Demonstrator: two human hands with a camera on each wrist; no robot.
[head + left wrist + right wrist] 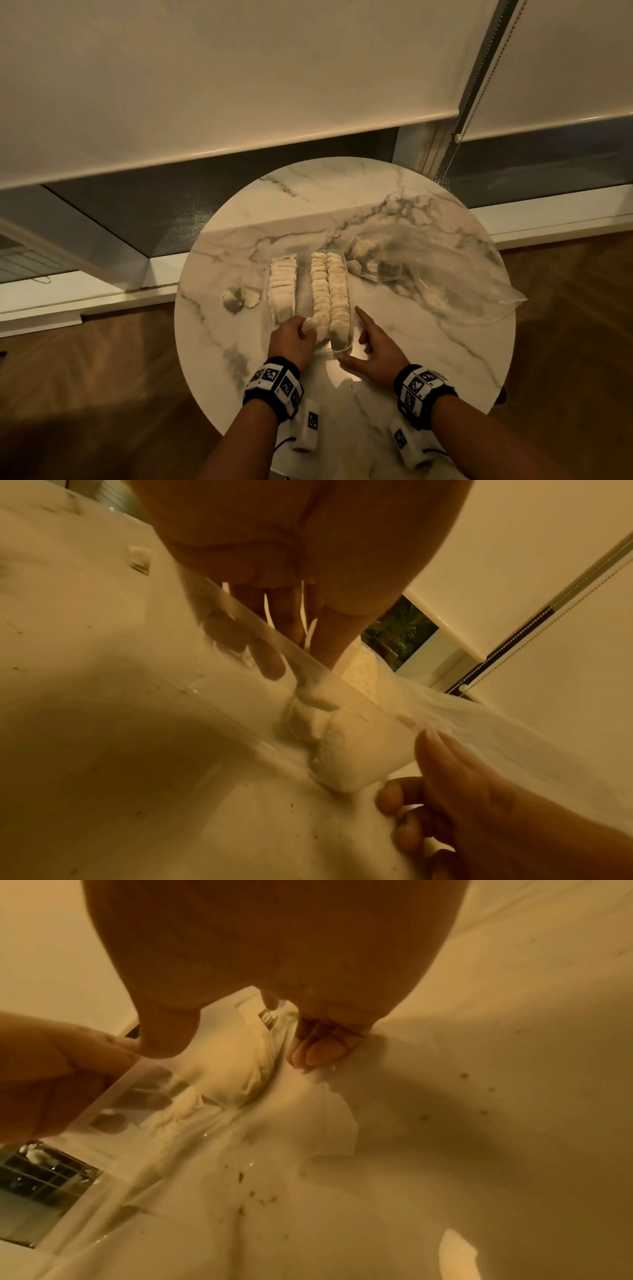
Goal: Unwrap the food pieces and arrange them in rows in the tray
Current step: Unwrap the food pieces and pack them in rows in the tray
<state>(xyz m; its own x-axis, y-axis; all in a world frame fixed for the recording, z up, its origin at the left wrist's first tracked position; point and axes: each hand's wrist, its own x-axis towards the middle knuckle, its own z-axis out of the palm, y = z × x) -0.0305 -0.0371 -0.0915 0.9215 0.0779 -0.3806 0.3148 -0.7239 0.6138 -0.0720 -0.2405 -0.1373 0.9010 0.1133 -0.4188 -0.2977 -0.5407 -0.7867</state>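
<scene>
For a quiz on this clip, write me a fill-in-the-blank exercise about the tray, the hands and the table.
1. The left hand holds a food piece at the tray's ____ end.
2. The tray stands on a round ____ table.
3. The clear plastic bag lies to the ____ of the tray.
4. The right hand holds ____.

Missing words: near; marble; right; nothing

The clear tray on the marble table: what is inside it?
The tray holds three rows of pale food pieces, with one empty lane between. The left hand covers the near end of the middle row.
</scene>
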